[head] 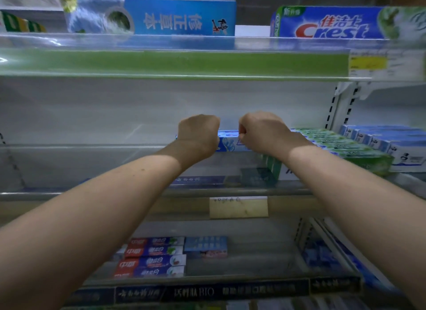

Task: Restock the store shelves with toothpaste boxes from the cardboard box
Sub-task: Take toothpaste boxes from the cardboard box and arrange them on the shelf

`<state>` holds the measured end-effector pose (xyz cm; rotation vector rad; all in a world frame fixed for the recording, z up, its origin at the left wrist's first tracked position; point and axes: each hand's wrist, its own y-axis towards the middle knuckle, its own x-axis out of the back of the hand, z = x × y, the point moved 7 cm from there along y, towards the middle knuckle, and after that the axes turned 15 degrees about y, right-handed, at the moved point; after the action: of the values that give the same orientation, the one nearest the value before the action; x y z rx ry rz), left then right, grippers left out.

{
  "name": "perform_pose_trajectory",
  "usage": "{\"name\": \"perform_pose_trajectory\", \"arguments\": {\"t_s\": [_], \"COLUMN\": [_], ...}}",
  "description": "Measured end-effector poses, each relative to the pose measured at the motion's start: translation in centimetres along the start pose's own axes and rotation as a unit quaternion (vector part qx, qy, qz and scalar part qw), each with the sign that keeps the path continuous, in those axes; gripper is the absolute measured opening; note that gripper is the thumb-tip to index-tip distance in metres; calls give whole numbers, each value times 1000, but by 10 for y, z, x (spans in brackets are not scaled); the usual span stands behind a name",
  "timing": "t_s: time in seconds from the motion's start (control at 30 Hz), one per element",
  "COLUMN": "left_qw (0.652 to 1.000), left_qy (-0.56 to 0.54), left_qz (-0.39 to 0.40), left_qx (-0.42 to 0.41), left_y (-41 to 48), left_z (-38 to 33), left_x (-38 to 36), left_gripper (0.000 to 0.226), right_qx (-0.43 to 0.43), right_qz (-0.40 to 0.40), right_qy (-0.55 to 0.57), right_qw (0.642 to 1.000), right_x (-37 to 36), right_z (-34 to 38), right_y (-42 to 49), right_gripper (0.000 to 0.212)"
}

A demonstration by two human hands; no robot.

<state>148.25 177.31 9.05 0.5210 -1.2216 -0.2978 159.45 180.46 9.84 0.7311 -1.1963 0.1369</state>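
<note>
The left hand [198, 134] and the right hand [261, 131] each curl round an end of a blue toothpaste box [228, 140], their fingertips hidden behind the knuckles. They hold it lengthwise over the middle shelf [92, 164], just left of the row of green toothpaste boxes [350, 149]. If it goes in skewed, its right end could knock the nearest green box out of line, or it could settle crooked, apart from that row.
</note>
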Motion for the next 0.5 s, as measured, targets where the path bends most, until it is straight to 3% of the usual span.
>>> {"name": "perform_pose_trajectory", "arguments": {"t_s": [0.33, 0.5], "left_qw": [994, 966], "left_qy": [-30, -116], "left_qz": [-24, -74], "left_qx": [-99, -218], "left_y": [-19, -47], "left_z": [-89, -151], "left_x": [74, 115], "left_gripper": [15, 12], "right_qx": [-50, -139], "right_qz": [-8, -36], "right_qy": [-33, -83], "right_qw": [998, 986], "right_x": [59, 99], "right_z": [-25, -48], "right_y": [-76, -141], "right_gripper": [15, 21]}}
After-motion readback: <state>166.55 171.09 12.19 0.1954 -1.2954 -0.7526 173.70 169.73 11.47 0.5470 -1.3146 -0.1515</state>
